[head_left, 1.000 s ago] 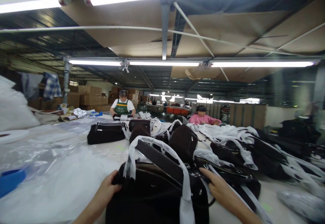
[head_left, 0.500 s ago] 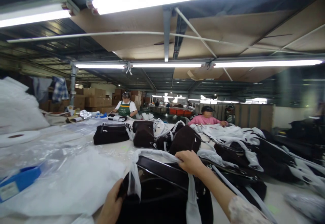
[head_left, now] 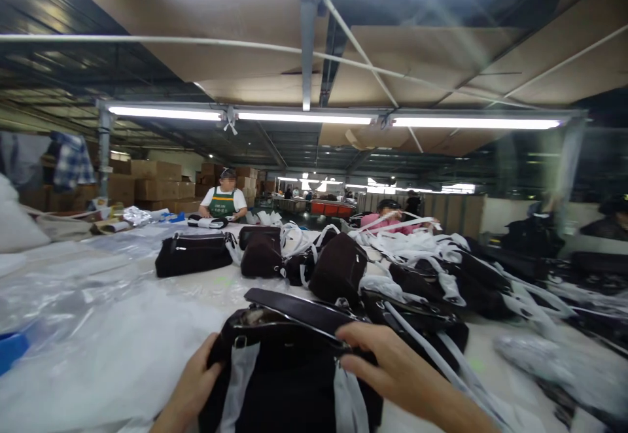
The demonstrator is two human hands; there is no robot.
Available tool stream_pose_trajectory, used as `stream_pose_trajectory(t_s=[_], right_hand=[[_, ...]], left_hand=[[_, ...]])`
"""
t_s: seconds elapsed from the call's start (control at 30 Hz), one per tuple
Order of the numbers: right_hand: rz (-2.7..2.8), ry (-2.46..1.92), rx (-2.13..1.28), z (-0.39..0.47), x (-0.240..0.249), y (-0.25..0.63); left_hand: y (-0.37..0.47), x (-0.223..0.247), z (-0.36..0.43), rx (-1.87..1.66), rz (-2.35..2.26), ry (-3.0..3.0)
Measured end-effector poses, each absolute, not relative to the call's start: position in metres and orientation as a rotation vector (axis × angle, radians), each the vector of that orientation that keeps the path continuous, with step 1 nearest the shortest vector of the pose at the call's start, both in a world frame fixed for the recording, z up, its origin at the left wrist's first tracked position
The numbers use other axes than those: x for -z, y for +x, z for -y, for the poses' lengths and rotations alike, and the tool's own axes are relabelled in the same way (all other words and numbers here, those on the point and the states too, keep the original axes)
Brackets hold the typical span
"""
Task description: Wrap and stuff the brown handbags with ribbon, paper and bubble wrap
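Observation:
A black handbag (head_left: 289,381) stands upright in front of me at the bottom centre, its dark top flap (head_left: 299,309) raised along the opening. White-wrapped straps (head_left: 240,381) hang down its front on both sides. My left hand (head_left: 193,381) grips the bag's left side, fingers behind it. At the upper right corner, my right hand (head_left: 375,361) has thumb and fingers closed on the bag's edge near the flap.
Several dark bags with white-wrapped straps (head_left: 338,266) lie across the table beyond. Clear plastic and white sheets (head_left: 127,348) cover the left, beside a blue object (head_left: 12,349). Plastic-wrapped items (head_left: 554,367) lie right. Two people (head_left: 223,201) are across the table.
The wrapped strap that ran over the bag's top now hangs down its front. My right hand has moved down from the strap to the bag's upper right edge. The view has shifted.

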State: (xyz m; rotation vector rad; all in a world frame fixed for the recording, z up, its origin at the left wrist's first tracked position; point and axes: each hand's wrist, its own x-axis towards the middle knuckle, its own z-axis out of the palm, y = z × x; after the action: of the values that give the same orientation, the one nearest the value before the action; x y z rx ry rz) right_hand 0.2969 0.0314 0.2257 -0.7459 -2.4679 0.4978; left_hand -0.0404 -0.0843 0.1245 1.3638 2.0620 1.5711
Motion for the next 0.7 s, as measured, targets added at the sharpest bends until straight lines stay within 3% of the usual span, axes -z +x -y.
stream_pose_trajectory(t_s=[0.1, 0.27, 0.37, 0.47, 0.6, 0.7], right_hand=[[2.594, -0.774, -0.207, -0.062, -0.233, 0.251], [2.684, -0.64, -0.301, -0.084, -0.223, 0.199], [2.551, -0.62, -0.483, -0.087, -0.219, 0.204], [2.239, -0.745, -0.715, -0.098, -0.219, 0.233], [1.77, -1.029, -1.12, -0.114, -0.207, 0.279], [1.476, -1.077, -1.442, -0.12, -0.196, 0.298]], left_hand=[[-0.044, -0.131, 0.089, -1.429, -2.103, 1.439], [-0.034, -0.153, 0.093, -1.439, -2.513, 1.571], [-0.006, -0.176, 0.081, -1.475, -2.571, 1.946], [0.023, -0.189, 0.061, -1.198, -2.454, 2.27], [0.039, -0.179, 0.035, -0.781, -2.6, 2.357], [0.033, -0.163, 0.023, -0.736, -2.604, 2.466]])
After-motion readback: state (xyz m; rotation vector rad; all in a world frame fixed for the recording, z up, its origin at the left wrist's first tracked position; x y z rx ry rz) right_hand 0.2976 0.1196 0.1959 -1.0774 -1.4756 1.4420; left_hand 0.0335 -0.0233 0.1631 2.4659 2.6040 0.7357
